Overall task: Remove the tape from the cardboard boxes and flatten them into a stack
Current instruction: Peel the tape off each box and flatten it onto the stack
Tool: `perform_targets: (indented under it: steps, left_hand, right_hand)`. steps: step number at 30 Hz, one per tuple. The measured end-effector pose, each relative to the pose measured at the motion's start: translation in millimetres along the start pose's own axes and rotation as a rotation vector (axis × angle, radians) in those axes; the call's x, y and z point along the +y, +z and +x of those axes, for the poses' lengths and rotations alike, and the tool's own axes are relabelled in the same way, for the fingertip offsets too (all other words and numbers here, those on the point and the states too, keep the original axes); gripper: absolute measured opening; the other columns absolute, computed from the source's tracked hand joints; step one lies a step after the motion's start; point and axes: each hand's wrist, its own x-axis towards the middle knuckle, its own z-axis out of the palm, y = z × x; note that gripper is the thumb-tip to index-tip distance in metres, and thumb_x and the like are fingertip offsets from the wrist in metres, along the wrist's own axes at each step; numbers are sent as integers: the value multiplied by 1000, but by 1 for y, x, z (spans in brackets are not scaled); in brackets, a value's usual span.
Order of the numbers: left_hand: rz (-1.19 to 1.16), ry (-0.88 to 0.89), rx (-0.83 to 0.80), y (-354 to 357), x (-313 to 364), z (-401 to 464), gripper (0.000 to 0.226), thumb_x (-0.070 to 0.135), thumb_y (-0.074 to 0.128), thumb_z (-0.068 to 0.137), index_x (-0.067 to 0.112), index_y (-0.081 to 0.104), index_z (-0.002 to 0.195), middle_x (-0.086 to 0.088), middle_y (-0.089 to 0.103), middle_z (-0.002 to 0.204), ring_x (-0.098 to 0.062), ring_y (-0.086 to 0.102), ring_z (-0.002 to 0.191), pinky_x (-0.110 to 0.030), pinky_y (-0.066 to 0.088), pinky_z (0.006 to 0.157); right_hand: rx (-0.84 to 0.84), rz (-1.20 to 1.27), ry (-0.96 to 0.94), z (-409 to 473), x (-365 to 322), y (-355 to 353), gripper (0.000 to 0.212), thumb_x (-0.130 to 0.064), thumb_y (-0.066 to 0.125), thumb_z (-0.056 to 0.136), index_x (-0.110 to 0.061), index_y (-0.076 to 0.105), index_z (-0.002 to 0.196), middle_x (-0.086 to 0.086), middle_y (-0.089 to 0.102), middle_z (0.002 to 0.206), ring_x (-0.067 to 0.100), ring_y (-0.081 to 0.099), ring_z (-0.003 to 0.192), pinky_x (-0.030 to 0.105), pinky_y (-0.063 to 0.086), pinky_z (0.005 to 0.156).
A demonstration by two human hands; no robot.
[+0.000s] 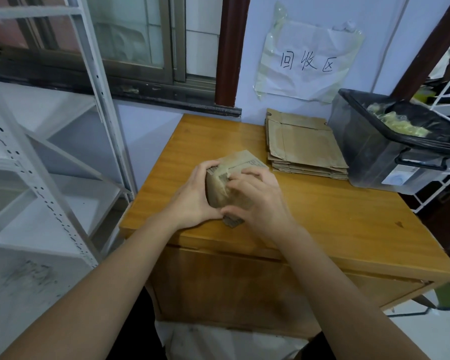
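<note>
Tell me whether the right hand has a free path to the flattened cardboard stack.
Probably yes: bare table separates the right hand from the stack, but its grip is busy on the box.

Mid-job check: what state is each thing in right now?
cardboard box: still assembled, taped, on the table.
tape: partly lifted.
left hand: grips box.
right hand: pinches tape.
flattened boxes: stacked.
bin: open, holds tape scraps.

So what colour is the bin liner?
Black: the bin liner shows clearly in the head view.
</note>
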Motion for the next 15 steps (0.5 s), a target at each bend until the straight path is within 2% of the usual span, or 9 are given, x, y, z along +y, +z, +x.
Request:
perform_targets:
  steps: [3, 5, 9, 12, 15]
  left_hand:
    - [-20, -5, -27, -2, -3, -1, 111, 39, 94, 62, 52, 21, 145, 16, 41, 144, -11, 52, 121, -43, 53, 99]
    - [-28, -7, -38, -4, -6, -1, 110, 37, 94, 63, 52, 22, 145, 16, 43, 144, -10, 52, 122, -39, 53, 99]
    - [-25, 3, -45, -6, -7, 1, 108, 33, 95, 65, 50, 22, 143, 17, 46, 140, -9, 52, 121, -30, 51, 94]
    - [-33, 5, -40, -5, -8, 0, 109, 34, 95, 65, 50, 22, 144, 17, 47, 139, -9, 53, 120, -32, 53, 95]
    - [-37, 5, -36, -5, -7, -1, 111, 35, 95, 65, 52, 20, 145, 17, 47, 139, -10, 54, 120, -37, 54, 96]
  right_hand:
    - [111, 27, -93, 4, -6, 10, 19, -24, 80, 90, -9, 77, 102, 3, 74, 111, 25, 63, 105, 41, 52, 91]
    - [154, 13, -115, 2, -9, 12, 10, -18, 76, 94, -9, 78, 98, 3, 76, 110, 24, 68, 102, 42, 55, 85]
    - [165, -9, -105, 1, -10, 8, 9, -15, 71, 97, -7, 76, 94, 4, 77, 107, 21, 72, 100, 40, 59, 82]
    - [120, -23, -75, 3, -15, 0, 8, -14, 69, 98, -8, 73, 94, 1, 77, 106, 14, 70, 99, 30, 57, 81]
    - [88, -20, 1, 4, -20, -5, 4, -16, 71, 96, -13, 70, 93, -6, 76, 102, 8, 67, 90, 20, 49, 66]
